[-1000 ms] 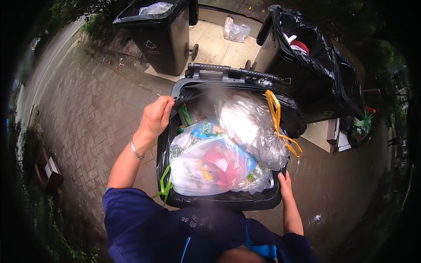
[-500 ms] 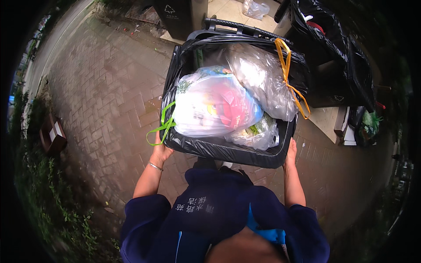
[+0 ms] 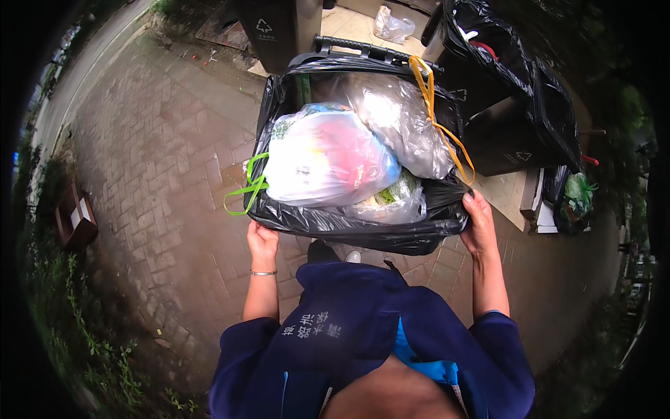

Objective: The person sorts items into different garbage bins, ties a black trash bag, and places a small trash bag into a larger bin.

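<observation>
A dark wheeled bin [image 3: 363,50] stands before me, lined with a black bin liner [image 3: 349,227] and full of tied rubbish bags. My left hand [image 3: 262,241] grips the liner at the near left corner. My right hand [image 3: 479,223] grips it at the near right corner. A white bag with pink contents [image 3: 324,157] lies on top in the middle. A clear bag [image 3: 401,122] lies behind it. Yellow ties [image 3: 436,115] hang over the right rim, and green ties [image 3: 244,187] hang over the left.
Another dark bin [image 3: 279,28] stands at the back left, and a black-lined bin [image 3: 502,63] at the back right. A green bag [image 3: 576,199] sits far right. A small brown box [image 3: 73,220] lies at the left by the grass. Brick paving lies underfoot.
My left hand came off the far left rim down to the near left corner. My right hand rose onto the near right corner. The liner's near edge is bunched up.
</observation>
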The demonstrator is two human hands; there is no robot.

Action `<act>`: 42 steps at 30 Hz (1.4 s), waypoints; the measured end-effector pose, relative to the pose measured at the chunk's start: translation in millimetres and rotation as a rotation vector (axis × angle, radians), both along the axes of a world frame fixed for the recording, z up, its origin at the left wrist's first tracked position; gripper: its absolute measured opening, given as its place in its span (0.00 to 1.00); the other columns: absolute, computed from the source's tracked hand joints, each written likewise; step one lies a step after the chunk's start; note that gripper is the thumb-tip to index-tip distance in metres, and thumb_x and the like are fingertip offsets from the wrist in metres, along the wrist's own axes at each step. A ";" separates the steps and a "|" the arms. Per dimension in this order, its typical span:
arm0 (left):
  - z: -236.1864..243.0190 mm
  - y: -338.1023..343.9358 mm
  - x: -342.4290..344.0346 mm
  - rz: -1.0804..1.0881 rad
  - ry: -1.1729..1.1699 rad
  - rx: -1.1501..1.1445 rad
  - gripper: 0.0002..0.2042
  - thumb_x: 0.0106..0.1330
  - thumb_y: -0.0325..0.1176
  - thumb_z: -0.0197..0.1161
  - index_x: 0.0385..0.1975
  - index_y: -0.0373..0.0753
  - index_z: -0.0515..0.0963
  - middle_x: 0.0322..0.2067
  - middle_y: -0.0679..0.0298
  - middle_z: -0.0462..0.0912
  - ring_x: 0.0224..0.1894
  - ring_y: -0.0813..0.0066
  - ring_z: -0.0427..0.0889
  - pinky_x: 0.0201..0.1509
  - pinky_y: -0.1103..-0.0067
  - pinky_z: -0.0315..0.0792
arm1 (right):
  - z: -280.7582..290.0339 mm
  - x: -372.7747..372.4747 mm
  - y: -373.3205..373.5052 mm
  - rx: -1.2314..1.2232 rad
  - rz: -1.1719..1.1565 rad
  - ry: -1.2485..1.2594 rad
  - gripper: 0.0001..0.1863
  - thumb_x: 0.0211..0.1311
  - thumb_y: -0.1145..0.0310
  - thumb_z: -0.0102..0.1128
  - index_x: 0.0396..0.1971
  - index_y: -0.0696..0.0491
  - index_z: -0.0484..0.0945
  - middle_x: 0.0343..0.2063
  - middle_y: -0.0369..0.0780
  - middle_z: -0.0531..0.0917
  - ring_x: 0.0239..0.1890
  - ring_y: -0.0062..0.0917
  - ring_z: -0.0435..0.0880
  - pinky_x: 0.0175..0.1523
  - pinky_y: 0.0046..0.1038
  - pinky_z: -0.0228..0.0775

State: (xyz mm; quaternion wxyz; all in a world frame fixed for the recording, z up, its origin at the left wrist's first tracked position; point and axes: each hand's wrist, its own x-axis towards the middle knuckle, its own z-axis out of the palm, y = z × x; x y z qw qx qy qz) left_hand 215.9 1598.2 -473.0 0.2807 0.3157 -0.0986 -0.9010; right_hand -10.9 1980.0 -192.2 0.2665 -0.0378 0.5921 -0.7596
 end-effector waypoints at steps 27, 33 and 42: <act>75.7 23.7 -0.7 -0.116 -0.972 -0.877 0.07 0.62 0.29 0.51 0.28 0.34 0.75 0.18 0.65 0.74 0.16 0.80 0.72 0.16 0.86 0.68 | -148.4 -13.3 63.3 0.467 0.031 0.090 0.35 0.60 0.56 0.56 0.61 0.55 0.52 0.48 0.43 0.72 0.45 0.25 0.74 0.48 0.27 0.68; 201.1 -26.3 9.1 0.086 -0.252 -0.684 0.10 0.65 0.32 0.50 0.40 0.32 0.72 0.34 0.57 0.79 0.33 0.74 0.81 0.33 0.80 0.77 | -153.4 -31.5 27.7 0.370 -0.022 0.150 0.43 0.50 0.62 0.63 0.61 0.63 0.48 0.49 0.49 0.73 0.49 0.30 0.74 0.55 0.27 0.64; 260.7 174.8 -83.6 -1.237 0.083 -2.097 0.29 0.59 0.44 0.59 0.55 0.33 0.62 0.52 0.47 0.69 0.52 0.55 0.72 0.57 0.70 0.65 | -164.3 -22.5 8.2 0.345 -0.192 0.205 0.26 0.47 0.70 0.57 0.49 0.62 0.67 0.42 0.46 0.78 0.45 0.31 0.75 0.51 0.28 0.66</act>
